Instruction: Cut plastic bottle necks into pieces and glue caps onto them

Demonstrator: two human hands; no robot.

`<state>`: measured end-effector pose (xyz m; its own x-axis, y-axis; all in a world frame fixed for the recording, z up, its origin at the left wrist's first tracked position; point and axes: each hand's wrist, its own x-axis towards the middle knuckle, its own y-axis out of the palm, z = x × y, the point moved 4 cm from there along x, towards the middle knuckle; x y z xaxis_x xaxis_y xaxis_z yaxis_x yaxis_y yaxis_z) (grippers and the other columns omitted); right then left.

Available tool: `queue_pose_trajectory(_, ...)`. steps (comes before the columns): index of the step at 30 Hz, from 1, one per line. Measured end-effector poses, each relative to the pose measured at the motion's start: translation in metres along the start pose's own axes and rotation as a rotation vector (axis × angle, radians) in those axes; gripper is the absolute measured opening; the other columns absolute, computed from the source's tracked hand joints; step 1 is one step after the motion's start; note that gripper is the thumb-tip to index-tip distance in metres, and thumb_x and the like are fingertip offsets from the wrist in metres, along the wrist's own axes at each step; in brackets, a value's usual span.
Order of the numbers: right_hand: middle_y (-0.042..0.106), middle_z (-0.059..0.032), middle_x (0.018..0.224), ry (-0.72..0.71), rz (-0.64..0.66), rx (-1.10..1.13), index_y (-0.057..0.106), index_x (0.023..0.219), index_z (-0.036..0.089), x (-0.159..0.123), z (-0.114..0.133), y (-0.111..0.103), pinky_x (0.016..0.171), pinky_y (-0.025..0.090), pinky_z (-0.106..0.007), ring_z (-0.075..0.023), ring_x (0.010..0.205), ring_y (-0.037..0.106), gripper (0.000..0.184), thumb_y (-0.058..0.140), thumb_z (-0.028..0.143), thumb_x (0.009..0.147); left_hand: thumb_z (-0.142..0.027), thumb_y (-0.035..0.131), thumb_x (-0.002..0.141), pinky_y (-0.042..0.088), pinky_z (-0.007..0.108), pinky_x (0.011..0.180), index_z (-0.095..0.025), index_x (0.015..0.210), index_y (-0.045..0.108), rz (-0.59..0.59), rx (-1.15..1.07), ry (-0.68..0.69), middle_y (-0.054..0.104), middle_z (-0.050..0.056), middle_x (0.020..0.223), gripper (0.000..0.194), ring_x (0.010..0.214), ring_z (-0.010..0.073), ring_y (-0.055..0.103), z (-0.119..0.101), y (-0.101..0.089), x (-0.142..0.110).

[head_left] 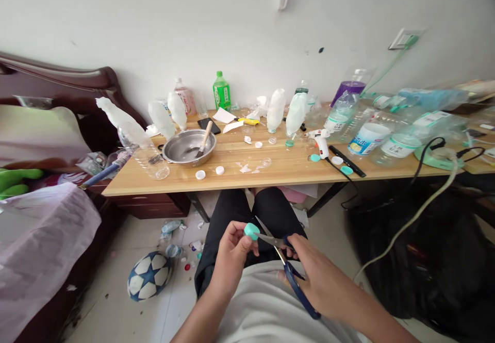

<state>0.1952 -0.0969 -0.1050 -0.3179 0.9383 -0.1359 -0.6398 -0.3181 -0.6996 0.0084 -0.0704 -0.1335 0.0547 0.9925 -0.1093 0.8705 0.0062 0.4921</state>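
Head view: left hand (231, 256) pinches a teal cap (251, 231) above the lap (222, 220). Right hand (317, 276) grips scissors (289, 273) by the handles, blades parted, one tip at the cap's edge. Table (174, 178) beyond bears a bowl (178, 148), a glue gun (321, 141) and a green bottle (221, 94).

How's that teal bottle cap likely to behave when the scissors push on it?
The teal cap looks like molded plastic, so probably light and fairly stiff. Its smooth, rounded side may let the scissors skid. It could twist, since the left hand merely pinches it.
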Motion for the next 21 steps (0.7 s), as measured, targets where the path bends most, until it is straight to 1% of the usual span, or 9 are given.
queue_pose_trajectory(2, 0.062, -0.0032, 0.095, 0.033, 0.058, 0.218, 0.054, 0.093, 0.022, 0.006, 0.004, 0.003, 0.079, 0.048, -0.031, -0.0202, 0.089, 0.06, 0.023, 0.059, 0.044, 0.086, -0.032, 0.084, 0.067, 0.051, 0.025, 0.066, -0.02, 0.089, 0.064, -0.075, 0.197, 0.151, 0.061, 0.001, 0.082, 0.032, 0.071, 0.0134, 0.059, -0.005, -0.008, 0.002)
queue_pose_trajectory(4, 0.061, -0.0004, 0.085, 0.079, 0.03, 0.419, 0.055, 0.092, 0.022, 0.016, 0.007, 0.006, 0.071, 0.047, -0.027, -0.0176, 0.08, 0.059, 0.025, 0.056, 0.046, 0.088, -0.023, 0.085, 0.066, 0.054, 0.028, 0.076, -0.023, 0.092, 0.067, -0.106, 0.404, 0.317, 0.059, 0.002, 0.096, 0.032, 0.085, 0.0163, 0.061, -0.013, -0.013, 0.002)
queue_pose_trajectory(5, 0.06, 0.0004, 0.08, 0.094, -0.008, 0.494, 0.055, 0.091, 0.021, 0.021, 0.009, 0.006, 0.068, 0.046, -0.027, -0.0167, 0.076, 0.057, 0.028, 0.056, 0.048, 0.088, -0.02, 0.083, 0.068, 0.054, 0.029, 0.079, -0.025, 0.095, 0.068, -0.084, 0.507, 0.392, 0.058, 0.003, 0.099, 0.031, 0.089, 0.0174, 0.061, -0.017, -0.013, 0.001)
queue_pose_trajectory(7, 0.057, 0.0013, 0.075, 0.098, -0.07, 0.604, 0.056, 0.089, 0.02, 0.03, 0.014, 0.009, 0.065, 0.044, -0.026, -0.0155, 0.071, 0.054, 0.033, 0.06, 0.052, 0.084, -0.016, 0.077, 0.074, 0.055, 0.029, 0.08, -0.027, 0.101, 0.07, 0.023, 0.711, 0.522, 0.06, 0.004, 0.1, 0.03, 0.091, 0.0184, 0.063, -0.022, -0.009, -0.003)
queue_pose_trajectory(10, 0.052, 0.003, 0.07, 0.066, -0.03, 0.731, 0.054, 0.081, 0.019, 0.036, 0.025, 0.015, 0.063, 0.041, -0.024, -0.0135, 0.068, 0.05, 0.04, 0.069, 0.056, 0.076, -0.011, 0.072, 0.078, 0.055, 0.027, 0.081, -0.027, 0.101, 0.071, 0.177, 0.914, 0.673, 0.064, 0.004, 0.101, 0.028, 0.091, 0.0185, 0.066, -0.022, -0.001, -0.014)
queue_pose_trajectory(12, 0.046, 0.005, 0.064, 0.065, -0.004, 0.771, 0.05, 0.072, 0.02, 0.036, 0.03, 0.02, 0.058, 0.037, -0.024, -0.0117, 0.062, 0.044, 0.045, 0.07, 0.06, 0.073, -0.01, 0.07, 0.079, 0.055, 0.026, 0.082, -0.026, 0.097, 0.07, 0.212, 0.961, 0.714, 0.065, 0.004, 0.103, 0.024, 0.093, 0.0184, 0.067, -0.018, 0.001, -0.018)
queue_pose_trajectory(15, 0.04, 0.0063, 0.058, 0.074, -0.04, 0.801, 0.044, 0.065, 0.021, 0.035, 0.031, 0.022, 0.053, 0.032, -0.024, -0.0104, 0.057, 0.038, 0.051, 0.069, 0.064, 0.073, -0.009, 0.061, 0.085, 0.056, 0.027, 0.081, -0.025, 0.114, 0.06, 0.219, 1.019, 0.758, 0.064, 0.006, 0.104, 0.033, 0.094, 0.0182, 0.066, -0.009, 0.002, -0.02)
queue_pose_trajectory(18, 0.041, 0.006, 0.058, 0.057, -0.025, 0.847, 0.044, 0.065, 0.021, 0.036, 0.026, 0.025, 0.053, 0.031, -0.024, -0.0103, 0.056, 0.039, 0.05, 0.069, 0.063, 0.074, -0.012, 0.054, 0.091, 0.056, 0.032, 0.083, -0.025, 0.13, 0.045, 0.298, 1.114, 0.769, 0.062, 0.008, 0.106, 0.042, 0.097, 0.0195, 0.065, -0.002, 0.002, -0.017)
queue_pose_trajectory(21, 0.046, 0.0043, 0.058, 0.049, 0.057, 0.872, 0.048, 0.067, 0.019, 0.039, 0.02, 0.03, 0.055, 0.032, -0.026, -0.0112, 0.056, 0.043, 0.047, 0.065, 0.062, 0.079, -0.016, 0.053, 0.093, 0.055, 0.033, 0.082, -0.022, 0.131, 0.039, 0.398, 1.205, 0.75, 0.061, 0.009, 0.106, 0.042, 0.095, 0.0201, 0.063, 0.0, 0.0, -0.014)
